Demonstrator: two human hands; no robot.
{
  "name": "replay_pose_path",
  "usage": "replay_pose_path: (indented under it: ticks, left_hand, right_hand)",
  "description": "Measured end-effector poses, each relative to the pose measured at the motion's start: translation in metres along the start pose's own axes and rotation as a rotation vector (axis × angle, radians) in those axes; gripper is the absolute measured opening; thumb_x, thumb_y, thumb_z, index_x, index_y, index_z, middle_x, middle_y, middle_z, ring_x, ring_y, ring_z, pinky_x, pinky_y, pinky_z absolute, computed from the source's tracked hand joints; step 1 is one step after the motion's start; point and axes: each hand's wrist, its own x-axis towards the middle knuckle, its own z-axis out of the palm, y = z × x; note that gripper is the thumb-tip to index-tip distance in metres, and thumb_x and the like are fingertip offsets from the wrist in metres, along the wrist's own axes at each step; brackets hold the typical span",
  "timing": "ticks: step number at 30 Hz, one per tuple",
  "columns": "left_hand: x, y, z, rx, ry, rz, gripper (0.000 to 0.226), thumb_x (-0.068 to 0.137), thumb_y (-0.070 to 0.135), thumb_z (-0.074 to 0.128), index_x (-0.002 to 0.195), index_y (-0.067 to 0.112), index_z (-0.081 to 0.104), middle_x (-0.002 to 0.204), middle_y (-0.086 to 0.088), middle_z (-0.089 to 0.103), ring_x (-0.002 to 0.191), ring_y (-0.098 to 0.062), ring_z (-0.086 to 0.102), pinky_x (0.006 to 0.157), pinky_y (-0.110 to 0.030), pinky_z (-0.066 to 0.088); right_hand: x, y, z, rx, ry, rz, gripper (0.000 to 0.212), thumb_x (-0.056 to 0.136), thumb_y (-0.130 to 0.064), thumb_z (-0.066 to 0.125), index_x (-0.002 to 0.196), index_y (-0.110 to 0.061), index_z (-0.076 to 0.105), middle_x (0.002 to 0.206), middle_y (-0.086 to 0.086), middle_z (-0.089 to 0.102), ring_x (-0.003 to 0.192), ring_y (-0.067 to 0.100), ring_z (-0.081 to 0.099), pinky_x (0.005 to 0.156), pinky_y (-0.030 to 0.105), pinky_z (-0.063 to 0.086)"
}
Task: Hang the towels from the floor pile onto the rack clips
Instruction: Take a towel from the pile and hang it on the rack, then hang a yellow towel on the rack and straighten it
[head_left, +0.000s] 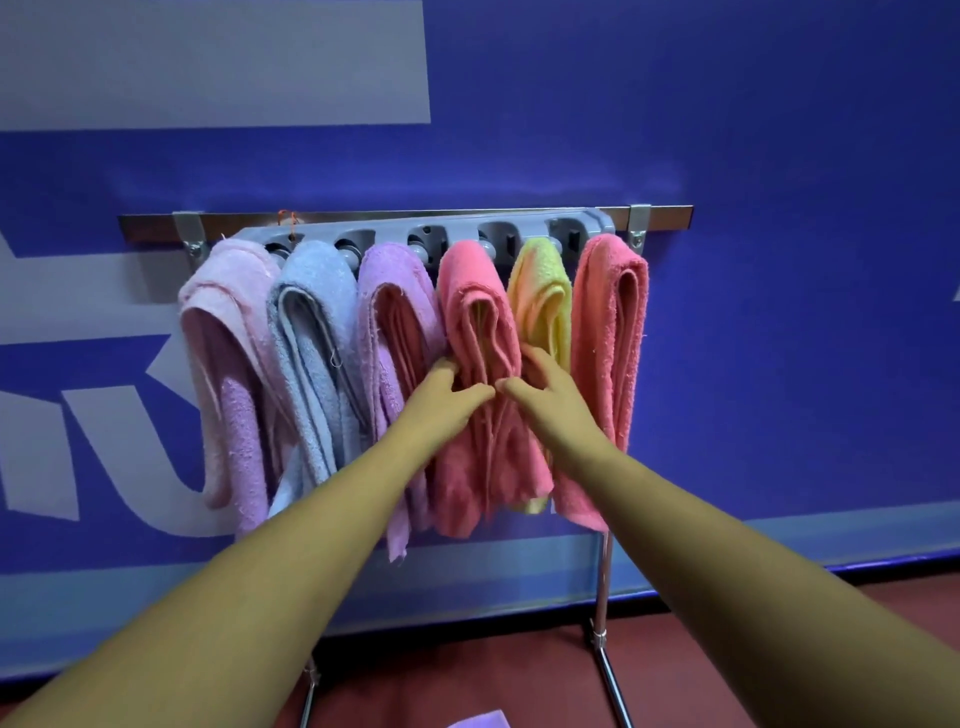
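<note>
Blue wall (727, 130) with pale lettering fills my view, red-brown floor (467, 665) below it. In front stands the rack (415, 214): a metal rail on chrome legs with a grey clip bar slung under it.

Six towels hang off that bar side by side, touching. From my left: pale pink towel (234, 389), light blue towel (311, 364), lilac towel (384, 322), coral towel (478, 312), yellow towel (543, 301), salmon towel (608, 338). Each is folded over and pinched at the top.

Both arms are out, and I'm on the coral towel, about halfway down. My left hand (447, 400) grips its left edge, fingers (447, 369) tucked into the gap beside the lilac towel, thumb across the front. My right hand (545, 400) holds the right edge, fingers (540, 361) curled in against the yellow towel. The two thumbs nearly meet.

Up top, the clips (423, 244) show as grey rollers between the towel heads. At the bottom edge, a lilac cloth (478, 719) peeks in from the floor.
</note>
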Motion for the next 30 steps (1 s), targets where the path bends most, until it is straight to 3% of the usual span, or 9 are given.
replay_pose_path:
  ticks: [3,5,7,9,15,18,21,25,30]
  left_hand:
    - [0.002,-0.011,-0.006,0.137,0.017,0.005,0.053,0.073,0.033,0.067,0.124,0.02,0.06,0.13,-0.004,0.041,0.124,-0.022,0.05,0.115,-0.033,0.032]
    - [-0.003,-0.02,-0.013,0.135,0.034,-0.007,0.066,0.063,0.042,0.067,0.127,0.029,0.054,0.126,-0.003,0.033,0.118,-0.02,0.05,0.114,-0.03,0.033]
    - [-0.011,-0.026,-0.015,0.028,-0.058,-0.035,0.076,0.064,0.04,0.068,0.136,0.039,0.044,0.129,0.002,0.037,0.117,-0.014,0.05,0.109,-0.035,0.042]
    - [-0.018,-0.029,-0.009,-0.164,-0.197,-0.145,0.066,0.076,0.03,0.067,0.133,0.049,0.04,0.128,0.016,0.051,0.119,-0.009,0.053,0.1,-0.044,0.049]
    - [-0.058,-0.057,0.0,-0.204,-0.2,-0.28,0.033,0.094,0.014,0.061,0.121,0.031,0.054,0.12,0.011,0.062,0.112,-0.01,0.057,0.097,-0.04,0.049]
    - [-0.095,-0.089,-0.005,-0.075,-0.175,-0.317,0.017,0.094,0.009,0.061,0.103,0.024,0.062,0.102,-0.002,0.064,0.094,-0.016,0.059,0.083,-0.031,0.05]
    - [-0.135,-0.123,-0.006,0.202,-0.127,-0.298,0.01,0.091,0.017,0.064,0.1,0.019,0.062,0.079,0.003,0.062,0.073,-0.013,0.056,0.07,-0.018,0.043]
    - [-0.183,-0.165,0.002,0.439,-0.128,-0.291,0.026,0.088,0.025,0.067,0.108,0.01,0.06,0.101,-0.005,0.065,0.088,-0.019,0.059,0.084,-0.026,0.045]
    - [-0.224,-0.214,0.022,0.487,-0.173,-0.394,0.031,0.09,0.025,0.063,0.116,0.008,0.058,0.111,-0.008,0.064,0.1,-0.025,0.061,0.089,-0.029,0.045]
  right_hand:
    - [0.0,0.005,-0.012,-0.083,0.039,0.016,0.051,0.092,-0.017,0.061,0.142,-0.011,0.049,0.138,-0.001,0.055,0.129,0.012,0.052,0.106,0.026,0.038]
    - [-0.003,0.009,-0.024,-0.21,0.046,0.038,0.056,0.09,-0.03,0.059,0.141,-0.011,0.048,0.138,0.002,0.054,0.128,0.017,0.05,0.107,0.03,0.037]
    - [-0.01,0.012,-0.027,-0.236,0.005,0.047,0.058,0.092,-0.032,0.057,0.146,-0.013,0.045,0.145,0.0,0.052,0.131,0.013,0.048,0.11,0.03,0.036]
    - [-0.02,0.012,-0.018,-0.191,-0.025,0.069,0.052,0.098,-0.024,0.057,0.148,-0.014,0.046,0.147,-0.004,0.05,0.133,0.007,0.046,0.111,0.026,0.034]
    - [-0.06,0.029,0.006,-0.176,-0.063,0.193,0.051,0.094,-0.016,0.061,0.144,-0.013,0.05,0.137,0.004,0.061,0.117,0.012,0.061,0.105,0.03,0.046]
    - [-0.091,0.048,0.005,-0.26,-0.052,0.301,0.049,0.091,-0.022,0.058,0.139,-0.011,0.052,0.138,0.01,0.06,0.121,0.025,0.06,0.104,0.033,0.046]
    - [-0.127,0.067,0.01,-0.394,-0.077,0.402,0.05,0.094,-0.023,0.059,0.14,-0.007,0.046,0.136,0.016,0.058,0.125,0.032,0.055,0.1,0.034,0.04]
    - [-0.167,0.096,0.028,-0.544,-0.21,0.45,0.068,0.095,-0.023,0.059,0.152,0.0,0.03,0.153,0.019,0.042,0.142,0.029,0.04,0.11,0.031,0.031]
    - [-0.214,0.148,0.059,-0.655,-0.343,0.494,0.067,0.091,-0.028,0.059,0.149,-0.005,0.034,0.145,0.021,0.045,0.135,0.035,0.044,0.11,0.046,0.038]
